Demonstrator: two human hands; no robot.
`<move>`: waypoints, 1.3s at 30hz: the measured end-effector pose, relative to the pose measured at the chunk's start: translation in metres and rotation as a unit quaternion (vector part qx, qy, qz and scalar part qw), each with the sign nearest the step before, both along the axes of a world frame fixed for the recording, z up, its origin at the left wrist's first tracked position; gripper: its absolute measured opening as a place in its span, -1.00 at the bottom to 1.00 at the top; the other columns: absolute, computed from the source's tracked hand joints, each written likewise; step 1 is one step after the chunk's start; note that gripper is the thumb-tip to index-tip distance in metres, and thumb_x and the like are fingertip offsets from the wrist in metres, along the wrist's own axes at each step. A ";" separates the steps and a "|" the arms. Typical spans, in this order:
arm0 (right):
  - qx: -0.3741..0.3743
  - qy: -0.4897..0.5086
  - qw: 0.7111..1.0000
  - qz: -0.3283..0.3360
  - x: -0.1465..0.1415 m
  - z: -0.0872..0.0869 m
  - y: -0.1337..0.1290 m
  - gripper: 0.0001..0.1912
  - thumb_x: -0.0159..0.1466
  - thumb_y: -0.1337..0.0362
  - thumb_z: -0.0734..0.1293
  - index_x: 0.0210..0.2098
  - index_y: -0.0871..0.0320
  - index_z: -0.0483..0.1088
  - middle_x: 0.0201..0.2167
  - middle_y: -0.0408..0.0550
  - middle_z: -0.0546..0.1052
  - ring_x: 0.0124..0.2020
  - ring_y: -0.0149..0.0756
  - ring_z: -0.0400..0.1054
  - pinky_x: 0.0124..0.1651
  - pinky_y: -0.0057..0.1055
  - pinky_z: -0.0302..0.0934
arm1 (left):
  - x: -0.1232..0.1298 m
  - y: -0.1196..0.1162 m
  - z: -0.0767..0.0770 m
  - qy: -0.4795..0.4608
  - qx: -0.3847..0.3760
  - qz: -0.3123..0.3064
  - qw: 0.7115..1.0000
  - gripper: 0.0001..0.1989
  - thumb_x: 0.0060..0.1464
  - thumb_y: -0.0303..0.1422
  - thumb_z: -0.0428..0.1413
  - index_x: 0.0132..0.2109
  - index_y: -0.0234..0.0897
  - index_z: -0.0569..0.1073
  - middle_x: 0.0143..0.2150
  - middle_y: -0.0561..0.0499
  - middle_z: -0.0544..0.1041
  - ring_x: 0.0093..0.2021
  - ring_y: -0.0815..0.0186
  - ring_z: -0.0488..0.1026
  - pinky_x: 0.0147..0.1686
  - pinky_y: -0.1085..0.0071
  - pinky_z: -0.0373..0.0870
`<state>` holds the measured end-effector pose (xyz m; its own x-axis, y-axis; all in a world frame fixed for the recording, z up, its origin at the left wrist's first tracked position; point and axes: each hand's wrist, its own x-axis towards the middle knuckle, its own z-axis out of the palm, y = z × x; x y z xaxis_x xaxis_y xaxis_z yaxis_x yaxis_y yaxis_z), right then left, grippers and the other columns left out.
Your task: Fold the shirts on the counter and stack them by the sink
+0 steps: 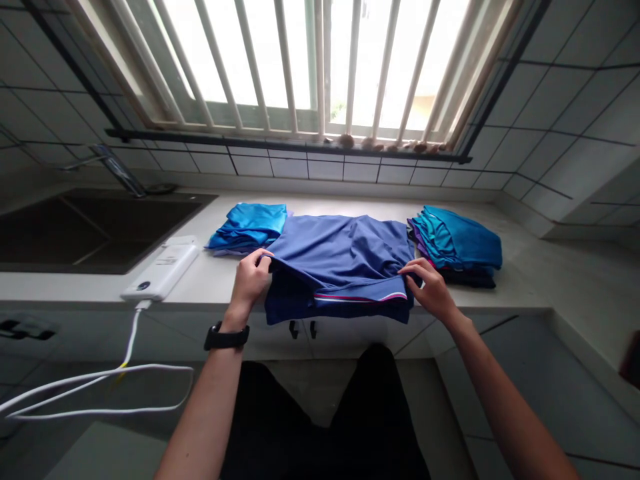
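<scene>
The blue shirt (340,250) is smooth synthetic cloth with a slight sheen. The worktop (520,293) is matt; the power bank (160,270) is glossy plastic.

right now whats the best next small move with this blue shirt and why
I'd probably lift the near edge and fold it away from you, keeping both hands level. Your left hand and right hand are both at that edge of the blue shirt, and its pink-trimmed part hangs over the edge of the counter.
</scene>
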<state>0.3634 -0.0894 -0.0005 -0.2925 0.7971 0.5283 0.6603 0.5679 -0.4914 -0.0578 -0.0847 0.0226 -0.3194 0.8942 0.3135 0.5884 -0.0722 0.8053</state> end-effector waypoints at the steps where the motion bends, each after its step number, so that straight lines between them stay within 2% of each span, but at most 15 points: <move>1: 0.015 0.001 1.000 -0.015 0.001 0.002 0.000 -0.75 0.34 0.30 0.27 -0.07 0.04 0.54 -0.12 0.03 0.55 -0.02 -0.11 0.50 0.13 -0.17 0.39 | -0.001 -0.002 0.000 0.007 0.015 0.021 1.000 -0.75 0.07 -0.28 -0.03 -0.34 -0.24 0.53 -0.35 0.02 0.58 -0.27 0.25 0.49 -0.22 0.40 0.39; 5: -0.048 -0.075 0.996 -0.008 0.017 0.013 -0.003 -0.58 0.25 0.44 0.21 0.00 0.08 0.55 -0.14 0.00 0.60 -0.06 -0.15 0.53 0.09 -0.22 0.41 | -0.014 -0.012 0.006 0.075 0.005 0.030 0.997 -0.71 0.08 -0.39 -0.09 -0.45 -0.21 0.50 -0.23 -0.06 0.64 -0.12 0.18 0.56 -0.01 0.32 0.46; 8: -0.055 -0.129 0.984 -0.108 0.024 0.024 -0.009 -0.59 0.19 0.49 0.20 -0.13 0.10 0.60 -0.15 0.03 0.65 -0.06 -0.07 0.54 0.14 -0.09 0.38 | -0.016 -0.024 0.014 0.173 0.037 0.022 0.984 -0.74 0.07 -0.43 -0.04 -0.43 -0.22 0.53 -0.06 -0.13 0.63 0.03 0.08 0.54 0.21 0.16 0.41; 10: -0.014 -0.127 0.980 -0.152 0.013 0.031 -0.011 -0.58 0.23 0.47 0.21 -0.07 0.11 0.61 -0.05 0.08 0.64 0.04 0.00 0.51 0.22 0.01 0.33 | -0.005 -0.030 0.017 0.230 0.071 -0.066 0.968 -0.76 0.11 -0.39 0.03 -0.20 -0.23 0.61 0.10 -0.13 0.59 0.17 0.05 0.48 0.31 0.10 0.34; 11: -0.002 -0.121 0.984 -0.129 0.002 0.032 -0.011 -0.57 0.27 0.44 0.22 0.02 0.10 0.59 0.04 0.09 0.62 0.12 0.01 0.48 0.28 0.01 0.29 | 0.004 -0.032 0.017 0.246 0.076 -0.145 0.955 -0.73 0.14 -0.35 0.08 -0.07 -0.21 0.61 0.18 -0.11 0.55 0.23 0.06 0.44 0.34 0.10 0.32; 13: -0.013 -0.120 0.992 -0.022 -0.024 0.030 -0.009 -0.54 0.38 0.32 0.24 0.23 0.08 0.48 0.25 0.08 0.51 0.27 -0.04 0.39 0.35 -0.06 0.25 | 0.024 -0.033 0.010 0.255 0.063 -0.308 0.914 -0.65 0.19 -0.25 0.16 0.10 -0.16 0.56 0.27 -0.09 0.50 0.29 0.09 0.41 0.32 0.15 0.35; 15: -0.056 -0.149 0.985 0.070 -0.049 0.020 -0.007 -0.51 0.43 0.16 0.29 0.33 0.04 0.40 0.36 0.07 0.41 0.38 -0.04 0.29 0.38 -0.06 0.22 | 0.042 -0.031 -0.003 0.245 0.051 -0.385 0.888 -0.69 0.26 -0.22 0.16 0.10 -0.14 0.57 0.19 -0.09 0.56 0.20 0.14 0.49 0.21 0.21 0.45; 18: -0.085 -0.184 0.975 0.088 -0.068 0.000 -0.005 -0.58 0.43 0.09 0.34 0.24 0.01 0.47 0.36 0.08 0.42 0.40 0.03 0.26 0.38 0.04 0.20 | 0.054 -0.026 -0.025 0.227 0.065 -0.332 0.913 -0.75 0.38 -0.31 0.02 -0.08 -0.18 0.61 -0.10 -0.08 0.61 -0.09 0.23 0.56 -0.03 0.31 0.53; 21: -0.066 -0.170 0.981 0.073 -0.065 -0.007 -0.005 -0.72 0.48 0.15 0.28 0.08 0.04 0.55 0.22 0.08 0.53 0.25 -0.10 0.40 0.28 -0.09 0.30 | 0.052 -0.026 -0.032 0.214 0.083 -0.276 0.933 -0.74 0.40 -0.36 -0.01 -0.15 -0.19 0.59 -0.20 -0.05 0.59 -0.17 0.25 0.55 -0.11 0.35 0.50; 24: -0.064 -0.210 0.975 0.044 -0.055 0.010 -0.002 -0.75 0.49 0.18 0.26 -0.10 0.09 0.58 0.01 0.05 0.61 0.04 -0.16 0.50 0.15 -0.22 0.33 | 0.047 -0.032 -0.022 0.223 0.074 -0.307 0.922 -0.74 0.40 -0.36 -0.01 -0.16 -0.19 0.58 -0.20 -0.03 0.61 -0.18 0.27 0.56 -0.12 0.37 0.48; 27: -0.079 -0.276 0.956 -0.057 -0.058 0.036 0.012 -0.63 0.52 0.17 0.20 -0.22 0.15 0.59 -0.16 0.10 0.65 -0.07 -0.12 0.53 0.12 -0.22 0.30 | 0.047 -0.034 -0.009 0.241 0.049 -0.313 0.917 -0.73 0.41 -0.27 -0.01 -0.11 -0.20 0.59 -0.21 -0.03 0.64 -0.20 0.26 0.58 -0.09 0.33 0.49; 30: -0.051 -0.263 0.956 -0.118 -0.075 0.047 0.037 -0.62 0.51 0.22 0.17 0.11 0.19 0.54 0.16 0.21 0.57 0.18 -0.05 0.45 0.24 -0.20 0.25 | 0.052 -0.029 -0.007 0.290 0.028 -0.253 0.922 -0.67 0.39 -0.17 0.03 0.11 -0.16 0.58 0.06 -0.10 0.64 0.08 0.13 0.57 0.16 0.14 0.45; 33: -0.075 -0.261 0.960 -0.072 -0.094 0.034 0.059 -0.46 0.50 0.16 0.21 0.43 0.12 0.26 0.48 0.14 0.24 0.48 0.01 0.11 0.44 0.00 0.08 | 0.057 -0.023 -0.019 0.365 -0.019 -0.205 0.908 -0.54 0.37 -0.11 0.04 0.32 -0.07 0.47 0.41 -0.13 0.42 0.43 -0.05 0.30 0.36 -0.12 0.24; 36: -0.138 -0.266 0.952 -0.057 -0.100 0.012 0.069 -0.45 0.52 0.08 0.16 0.45 0.04 0.24 0.51 0.08 0.19 0.54 0.05 -0.02 0.48 0.22 -0.05 | 0.057 -0.021 -0.032 0.402 -0.050 -0.185 0.895 -0.50 0.40 -0.12 -0.03 0.39 -0.03 0.40 0.49 -0.12 0.31 0.50 -0.05 0.19 0.40 -0.20 0.15; 39: -0.146 -0.251 0.955 -0.057 -0.094 -0.001 0.070 -0.44 0.53 0.05 0.13 0.44 0.04 0.25 0.52 0.09 0.18 0.55 0.02 -0.04 0.48 0.22 -0.07 | 0.056 -0.023 -0.037 0.410 -0.055 -0.180 0.892 -0.48 0.40 -0.12 -0.06 0.42 -0.04 0.37 0.50 -0.10 0.29 0.51 -0.04 0.18 0.41 -0.21 0.14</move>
<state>0.2689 -0.0198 -0.0012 -0.3525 0.9309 0.0958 0.9037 0.3652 -0.2234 -0.0015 -0.1076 -0.0144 0.2916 0.9323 0.2138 0.9378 -0.3227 0.1279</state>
